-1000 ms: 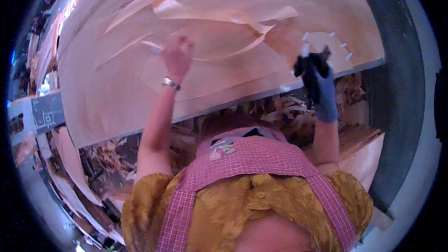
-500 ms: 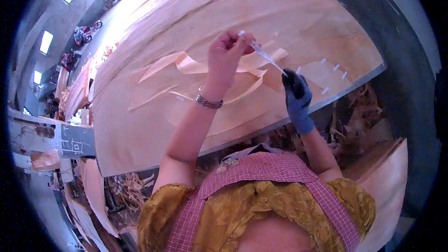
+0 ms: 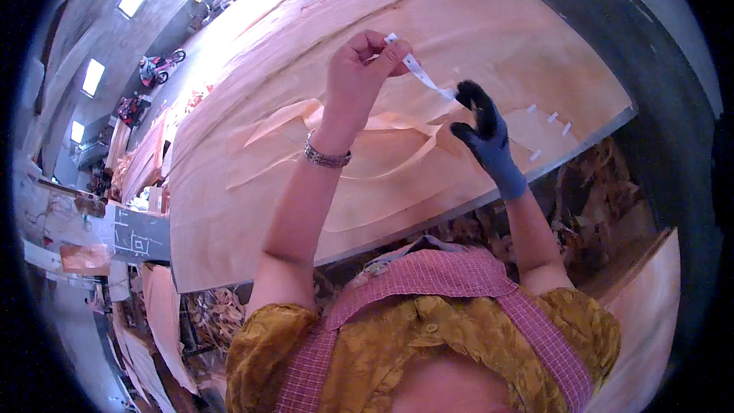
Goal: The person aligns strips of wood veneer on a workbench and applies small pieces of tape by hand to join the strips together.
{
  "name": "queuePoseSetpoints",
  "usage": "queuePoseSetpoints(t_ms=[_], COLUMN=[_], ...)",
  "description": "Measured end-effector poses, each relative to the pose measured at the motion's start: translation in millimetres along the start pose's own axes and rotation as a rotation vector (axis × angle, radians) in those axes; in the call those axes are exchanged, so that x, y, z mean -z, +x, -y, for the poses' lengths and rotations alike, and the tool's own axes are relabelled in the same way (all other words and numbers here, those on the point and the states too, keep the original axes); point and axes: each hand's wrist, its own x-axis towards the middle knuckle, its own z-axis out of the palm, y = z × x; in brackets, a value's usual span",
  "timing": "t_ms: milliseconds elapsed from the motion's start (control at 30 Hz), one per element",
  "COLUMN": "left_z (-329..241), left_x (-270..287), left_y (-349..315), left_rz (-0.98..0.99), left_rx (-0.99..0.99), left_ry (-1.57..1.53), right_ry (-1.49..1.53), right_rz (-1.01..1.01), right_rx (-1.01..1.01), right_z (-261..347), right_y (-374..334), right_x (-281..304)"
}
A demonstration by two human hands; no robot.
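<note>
My bare left hand (image 3: 356, 80), with a bracelet at the wrist, pinches a strip of white paper tape (image 3: 419, 74) with small marks along it. The strip slants down to the right, above a large sheet of thin wood veneer (image 3: 321, 222). Close to the tape's lower end is my right hand (image 3: 488, 138), in a blue glove with black fingers. Its thumb and fingers are spread apart; the tape end meets or nearly meets a fingertip. Beneath the hands lie loose, curling veneer strips (image 3: 405, 141). Several short white tape pieces (image 3: 566, 128) sit on the sheet at right.
Veneer scraps (image 3: 589, 199) are heaped below the sheet's near edge. More veneer sheets (image 3: 646, 298) lean at the lower right, and others (image 3: 164, 313) at the lower left. A dark board with chalk marks (image 3: 141, 233) stands at left. Motorbikes (image 3: 158, 69) are parked far off.
My right hand has gone from gripping the tape's lower end to fingers spread. Both hands have shifted slightly farther away, and the view has turned a little.
</note>
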Motion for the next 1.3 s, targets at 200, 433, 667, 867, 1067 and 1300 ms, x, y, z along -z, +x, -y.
queuePoseSetpoints(t_ms=[200,433,667,867,1067,1300], left_z=[-11,-7,-11,-13,-5,-8], left_x=[3,7,7,14,11,-6], left_y=[-9,-10,-6,-8,-12,-21], left_rz=[-0.005,-0.014,-0.031,-0.201,-0.187,0.051], left_rx=[-0.041,-0.022,-0.031,-0.136,-0.117,-0.127], left_ry=[0.002,-0.015,-0.014,-0.047,-0.051,0.032], right_ry=[-0.22,0.343,0.135,-0.11,-0.725,-0.309], right_rz=[0.114,0.223,0.166,0.038,0.058,-0.284], right_rx=[-0.111,-0.521,-0.634,-0.185,-0.044,-0.027], right_z=[0,13,26,-13,-12,-33], right_y=[-10,-25,-27,-43,-65,-45], right_x=[-2,9,2,13,29,53])
